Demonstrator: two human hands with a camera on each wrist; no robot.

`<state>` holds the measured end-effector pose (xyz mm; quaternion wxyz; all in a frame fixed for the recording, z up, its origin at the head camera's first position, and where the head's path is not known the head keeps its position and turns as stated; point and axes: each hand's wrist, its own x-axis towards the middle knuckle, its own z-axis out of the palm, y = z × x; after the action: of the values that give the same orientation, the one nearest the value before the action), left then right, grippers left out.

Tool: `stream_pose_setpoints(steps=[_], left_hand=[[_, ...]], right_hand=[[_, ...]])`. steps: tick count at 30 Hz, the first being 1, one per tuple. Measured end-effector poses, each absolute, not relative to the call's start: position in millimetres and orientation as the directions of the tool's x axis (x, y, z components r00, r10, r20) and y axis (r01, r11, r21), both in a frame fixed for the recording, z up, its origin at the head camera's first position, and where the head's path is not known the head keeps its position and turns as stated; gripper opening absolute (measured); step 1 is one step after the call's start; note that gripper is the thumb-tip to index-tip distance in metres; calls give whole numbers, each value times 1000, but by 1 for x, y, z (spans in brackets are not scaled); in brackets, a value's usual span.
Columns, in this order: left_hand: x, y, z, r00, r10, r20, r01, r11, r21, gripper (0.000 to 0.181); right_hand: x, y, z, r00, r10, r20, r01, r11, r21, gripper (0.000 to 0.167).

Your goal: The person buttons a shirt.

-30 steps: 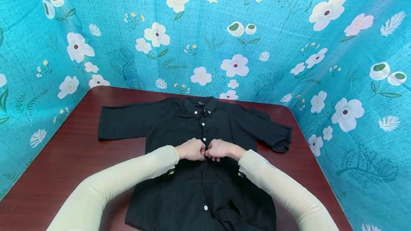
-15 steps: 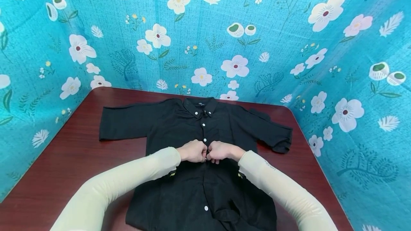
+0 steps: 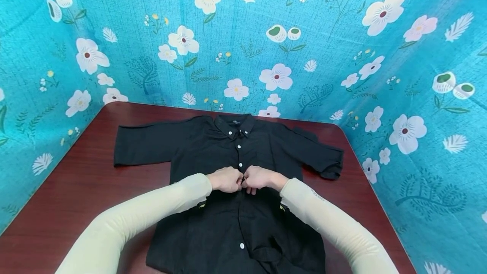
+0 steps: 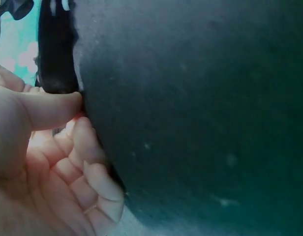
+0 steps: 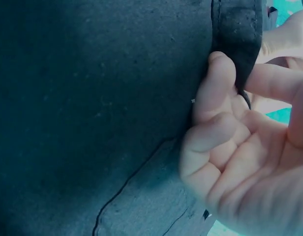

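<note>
sleeves of cream fabric [image 3: 114,223] reach in from the bottom corners of my head view. between them the black shirt [image 3: 198,227] lies front up on the table [image 3: 68,181], a lower button [image 3: 242,246] showing white beside a rumpled fold. farther in, partway down the shirt front, the left hand [image 3: 226,179] and right hand [image 3: 260,178] meet knuckle to knuckle. through the left wrist view i read thumb and fingertips pinching the shirt's front edge; the right wrist view gives me curled fingers gripping the front strip [image 5: 235,39]. whether a button sits between those fingertips, i cannot tell.

my judgement: the step in hand is working a button at this spot. the next move, i'd say, calls for one hand to steady the slit while the other guides the button's rim, without tugging the cloth.

beyond the hands, two upper buttons [image 3: 240,165] lead to the collar [image 3: 225,126]. one shirt sleeve [image 3: 142,145] lies flat; the other sleeve [image 3: 323,160] is bunched at its end. farthest off hangs a blue floral curtain [image 3: 228,20].
</note>
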<state>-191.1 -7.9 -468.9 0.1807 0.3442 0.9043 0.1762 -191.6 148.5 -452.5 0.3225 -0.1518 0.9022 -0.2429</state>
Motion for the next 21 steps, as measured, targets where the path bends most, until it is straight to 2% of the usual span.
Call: stream_pose_setpoints(steps=[8,14,16,21], left_hand=[[-190,-12,-465,-665,730,-158,597,646,476,23],[-193,-15,-465,-652,744,-146,574,610,546,19],[-193,-15,-466,-654,737,-168,539,611,580,19],[-196,-15,-465,-678,683,-270,350,623,699,18]], right_hand=[[-190,148,-451,-775,-417,-474,-109,828,-550,18],[-188,148,-448,-823,-375,-426,-131,855,-501,16],[-186,147,-448,-831,-372,-413,-143,861,-489,17],[-186,146,-450,-838,-388,-384,-170,854,-491,21]])
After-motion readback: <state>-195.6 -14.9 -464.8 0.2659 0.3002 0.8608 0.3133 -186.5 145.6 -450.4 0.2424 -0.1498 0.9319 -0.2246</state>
